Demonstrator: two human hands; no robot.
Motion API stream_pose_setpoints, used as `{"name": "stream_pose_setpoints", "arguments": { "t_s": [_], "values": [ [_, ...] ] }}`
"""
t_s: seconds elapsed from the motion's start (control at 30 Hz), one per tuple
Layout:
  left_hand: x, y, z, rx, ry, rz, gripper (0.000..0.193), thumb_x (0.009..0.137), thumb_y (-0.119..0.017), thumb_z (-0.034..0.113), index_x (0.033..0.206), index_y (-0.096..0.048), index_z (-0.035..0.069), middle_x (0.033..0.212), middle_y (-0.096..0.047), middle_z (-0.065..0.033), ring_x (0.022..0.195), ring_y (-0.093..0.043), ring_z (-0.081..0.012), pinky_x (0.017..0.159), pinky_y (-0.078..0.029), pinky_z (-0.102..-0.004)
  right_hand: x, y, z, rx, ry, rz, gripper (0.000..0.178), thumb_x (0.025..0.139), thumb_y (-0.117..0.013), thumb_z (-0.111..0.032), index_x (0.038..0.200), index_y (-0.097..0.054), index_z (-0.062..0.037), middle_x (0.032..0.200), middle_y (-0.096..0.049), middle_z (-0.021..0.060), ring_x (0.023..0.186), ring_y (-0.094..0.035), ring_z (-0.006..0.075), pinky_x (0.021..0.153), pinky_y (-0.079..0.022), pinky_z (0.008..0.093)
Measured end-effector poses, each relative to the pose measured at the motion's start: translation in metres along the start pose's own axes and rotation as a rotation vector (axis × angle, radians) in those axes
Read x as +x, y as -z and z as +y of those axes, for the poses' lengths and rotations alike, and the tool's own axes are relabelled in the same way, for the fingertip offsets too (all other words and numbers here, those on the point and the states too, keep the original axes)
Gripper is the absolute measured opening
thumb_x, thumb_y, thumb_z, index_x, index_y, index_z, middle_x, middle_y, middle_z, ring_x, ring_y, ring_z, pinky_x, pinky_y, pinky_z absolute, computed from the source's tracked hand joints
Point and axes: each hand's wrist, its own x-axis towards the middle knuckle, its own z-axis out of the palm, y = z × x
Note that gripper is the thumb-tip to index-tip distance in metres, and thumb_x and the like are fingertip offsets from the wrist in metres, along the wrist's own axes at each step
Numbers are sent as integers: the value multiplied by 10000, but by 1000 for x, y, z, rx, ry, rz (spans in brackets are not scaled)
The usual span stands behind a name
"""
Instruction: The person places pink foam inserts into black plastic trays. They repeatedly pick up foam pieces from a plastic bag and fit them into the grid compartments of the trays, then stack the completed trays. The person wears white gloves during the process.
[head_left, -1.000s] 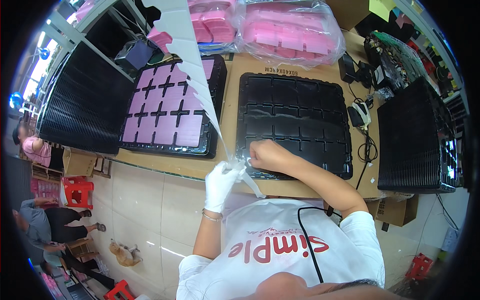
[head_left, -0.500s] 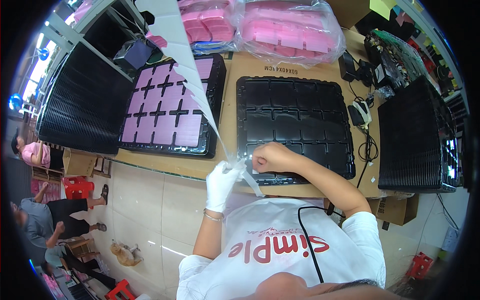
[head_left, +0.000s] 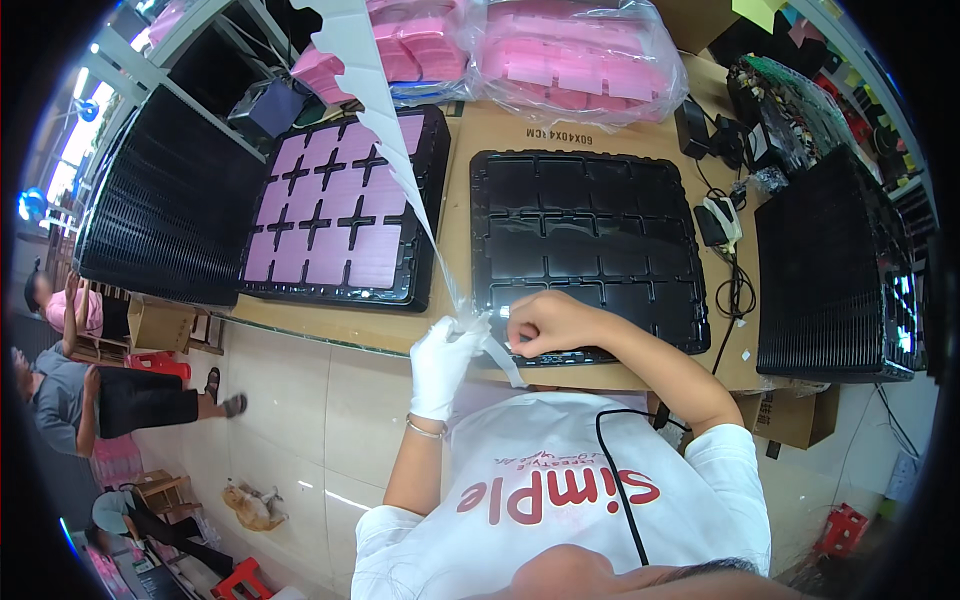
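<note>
My left hand [head_left: 445,365], in a white glove, is closed on a long white strip [head_left: 375,110]. The strip runs up past the top of the view, one edge jagged, and a short tail hangs below the glove. Bare and curled, my right hand [head_left: 548,322] rests over the near left corner of a black plastic tray [head_left: 590,235] with several shallow compartments. Its fingertips are pressed together low at the tray's front edge; a tiny pale bit shows there, too small to name. To the left lies another black tray [head_left: 425,180] with pink-purple foam pads [head_left: 325,205] in its compartments.
Tall stacks of black trays stand at left [head_left: 165,200] and right [head_left: 835,270]. Clear bags of pink foam [head_left: 580,60] lie at the back. A black cable [head_left: 738,295] and adapters lie right of the tray. People [head_left: 70,390] and a cat [head_left: 253,507] are on the left floor.
My right hand has shifted slightly down at the tray's edge. The left hand still grips the strip, which has swayed a little. A person at left has moved their arms and legs.
</note>
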Motion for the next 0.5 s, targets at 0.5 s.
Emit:
{"name": "stream_pose_setpoints", "arguments": {
  "t_s": [0.5],
  "values": [
    [-20, -52, 58, -415, 138, -168, 169, 913, -711, 167, 971, -644, 23, 813, -659, -30, 596, -539, -55, 540, -402, -192, -60, -39, -44, 232, -224, 833, 96, 806, -771, -40, 857, -691, -28, 693, -538, -29, 631, -486, 52, 581, -400, 237]
  ]
}}
